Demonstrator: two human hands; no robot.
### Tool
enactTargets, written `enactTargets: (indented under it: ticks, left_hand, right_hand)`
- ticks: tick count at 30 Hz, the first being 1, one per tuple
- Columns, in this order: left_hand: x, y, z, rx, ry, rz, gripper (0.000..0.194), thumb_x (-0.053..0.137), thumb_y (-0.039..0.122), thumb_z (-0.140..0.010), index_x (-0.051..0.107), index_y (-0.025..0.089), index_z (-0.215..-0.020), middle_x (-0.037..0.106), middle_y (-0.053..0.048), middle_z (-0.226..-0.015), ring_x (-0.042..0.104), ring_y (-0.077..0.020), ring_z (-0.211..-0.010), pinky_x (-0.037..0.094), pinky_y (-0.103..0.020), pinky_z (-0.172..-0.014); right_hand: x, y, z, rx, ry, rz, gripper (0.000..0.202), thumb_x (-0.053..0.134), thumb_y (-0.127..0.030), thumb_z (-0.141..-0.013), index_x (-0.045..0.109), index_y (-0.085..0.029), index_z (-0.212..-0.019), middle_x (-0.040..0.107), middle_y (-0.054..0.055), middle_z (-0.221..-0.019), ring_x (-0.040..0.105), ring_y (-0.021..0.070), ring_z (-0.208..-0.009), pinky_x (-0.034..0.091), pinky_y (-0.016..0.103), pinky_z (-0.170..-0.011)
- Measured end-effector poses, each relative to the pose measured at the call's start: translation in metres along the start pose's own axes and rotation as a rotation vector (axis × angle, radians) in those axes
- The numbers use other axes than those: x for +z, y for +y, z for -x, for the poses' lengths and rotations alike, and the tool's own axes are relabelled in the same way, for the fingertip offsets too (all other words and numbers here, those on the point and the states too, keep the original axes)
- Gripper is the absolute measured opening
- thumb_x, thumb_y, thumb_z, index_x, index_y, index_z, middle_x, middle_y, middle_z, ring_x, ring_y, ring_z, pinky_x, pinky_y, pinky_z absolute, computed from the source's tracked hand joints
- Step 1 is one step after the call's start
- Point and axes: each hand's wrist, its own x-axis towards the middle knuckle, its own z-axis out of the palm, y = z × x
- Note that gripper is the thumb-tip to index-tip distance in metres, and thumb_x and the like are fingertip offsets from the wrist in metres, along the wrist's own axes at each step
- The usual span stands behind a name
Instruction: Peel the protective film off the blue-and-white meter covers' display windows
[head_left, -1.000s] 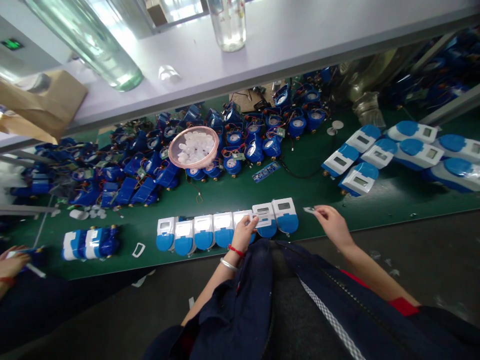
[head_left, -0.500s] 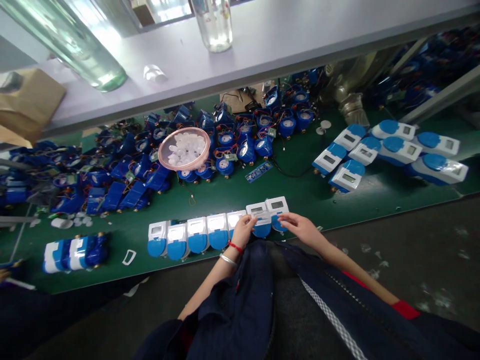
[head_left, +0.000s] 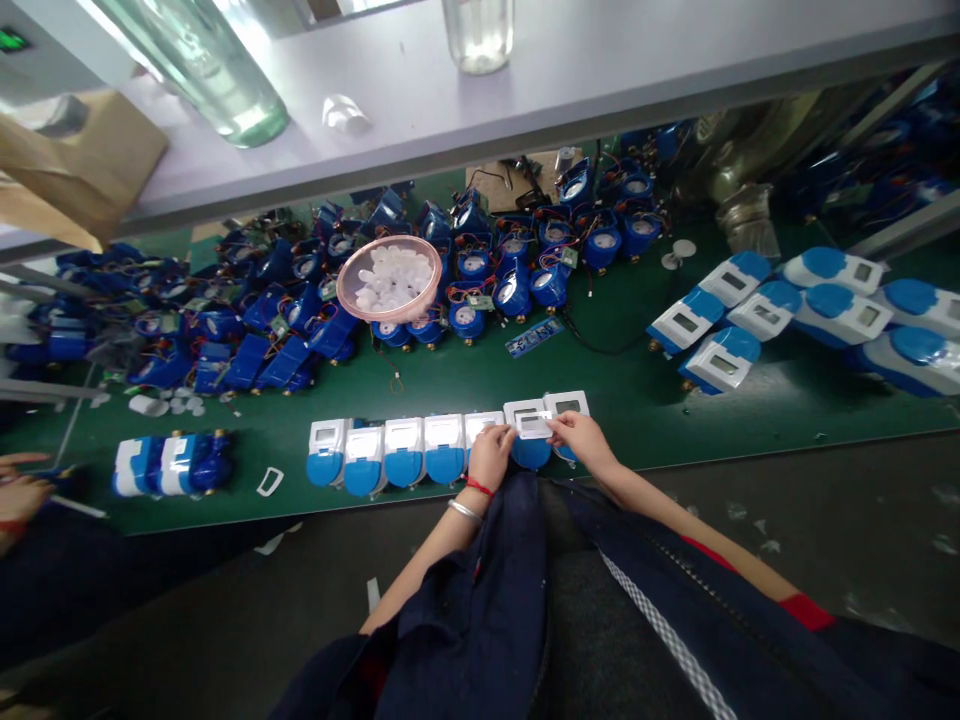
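Both my hands pinch a small white rectangular frame (head_left: 533,425) by its two ends, over a blue-and-white water meter (head_left: 530,454). My left hand (head_left: 491,457) is closed on the frame's left end; my right hand (head_left: 583,441) is closed on its right end. Below the frame, part of the meter's face is covered. This meter belongs to a row of several along the bench's front edge, each with a white top and blue lid. Beside it on the right, another meter (head_left: 568,404) is partly behind my right hand.
A pink bowl (head_left: 346,305) of translucent plastic pieces stands among several open blue meters (head_left: 472,265). More finished-looking meters (head_left: 720,360) lie at right. A loose white frame (head_left: 263,487) is at left. A co-worker's hand (head_left: 22,495) shows at far left. A shelf (head_left: 600,60) spans above.
My right hand has come inward and closed on the white frame's right end, where before its fingers were apart from it. The view has shifted slightly.
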Motion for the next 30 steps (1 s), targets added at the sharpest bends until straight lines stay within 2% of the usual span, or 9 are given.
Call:
enactTargets:
  ticks: [3,7,14,21,30]
  left_hand:
    - [-0.006,-0.008,-0.005,0.099,0.087,-0.33,0.04,0.044,0.037,-0.089,0.057,0.021,-0.122,0.053,-0.015,-0.117,0.046,-0.0279,-0.108,0.035,-0.043,-0.097]
    - [-0.009,-0.019,-0.016,0.233,0.002,-0.541,0.044,0.049,0.031,-0.086,0.052,0.025,-0.129,0.045,-0.015,-0.126,0.039,-0.0304,-0.112,0.032,-0.045,-0.097]
    - [-0.006,-0.034,-0.026,0.295,-0.015,-0.623,0.046,0.05,0.03,-0.085,0.049,0.028,-0.131,0.044,-0.013,-0.122,0.039,-0.0277,-0.108,0.033,-0.043,-0.097]
    - [-0.006,-0.034,-0.028,0.301,-0.017,-0.651,0.047,0.053,0.028,-0.083,0.049,0.031,-0.131,0.044,-0.011,-0.121,0.039,-0.0271,-0.108,0.035,-0.042,-0.096]
    - [-0.006,-0.033,-0.029,0.286,-0.039,-0.634,0.049,0.054,0.026,-0.082,0.049,0.03,-0.131,0.043,-0.011,-0.121,0.039,-0.0275,-0.109,0.036,-0.043,-0.096]
  right_hand:
    - [0.002,0.009,-0.02,0.022,0.032,0.021,0.016,0.061,-0.032,-0.081,0.059,-0.016,-0.079,0.07,0.006,-0.068,0.069,0.0177,-0.065,0.054,0.024,-0.059]
    - [0.006,0.013,-0.039,0.062,-0.007,0.006,0.012,0.061,-0.027,-0.081,0.059,-0.016,-0.079,0.07,0.005,-0.068,0.069,0.0172,-0.064,0.055,0.024,-0.059]
    - [0.014,0.015,-0.05,0.057,-0.023,0.028,0.012,0.061,-0.026,-0.082,0.06,-0.015,-0.078,0.069,0.004,-0.065,0.069,0.0167,-0.064,0.054,0.024,-0.058]
    - [0.016,0.018,-0.056,0.072,-0.022,0.071,0.014,0.062,-0.028,-0.082,0.059,-0.014,-0.078,0.07,0.004,-0.065,0.068,0.0155,-0.062,0.053,0.022,-0.057]
    - [0.017,0.011,-0.054,0.073,0.003,0.115,0.014,0.062,-0.028,-0.081,0.061,-0.015,-0.078,0.07,0.005,-0.066,0.068,0.0158,-0.06,0.053,0.023,-0.057]
